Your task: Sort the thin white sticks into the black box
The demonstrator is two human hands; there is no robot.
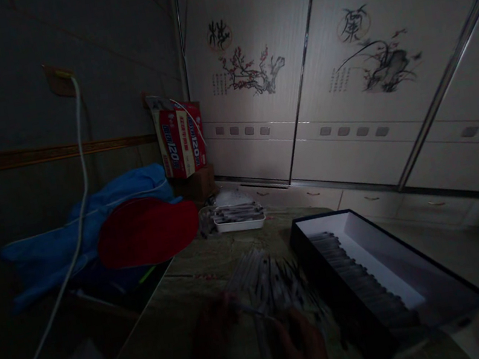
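Observation:
The light is dim and detail is poor. Between my hands is a thin, pale pen-like stick (253, 311), its exact kind unclear. My right hand (299, 341) pinches its near right end. At its far left end are the closed fingers of my left hand (217, 321), dark and blurred. Just beyond both hands, a loose pile of clear tubes and dark-tipped slim sticks (269, 278) lies on the table. To the right stands a black open box (337, 285) with a white inside, where dark slim pieces (356, 270) lie in a row.
At the table's (185, 293) far end sits a white tray (240, 226) of similar slim pieces, with clear plastic beside it. A red round cloth item (149, 231) and blue fabric (61, 240) lie left. A white cable (84, 187) hangs there. Behind are a red carton (182, 140) and sliding cabinet doors (264, 108).

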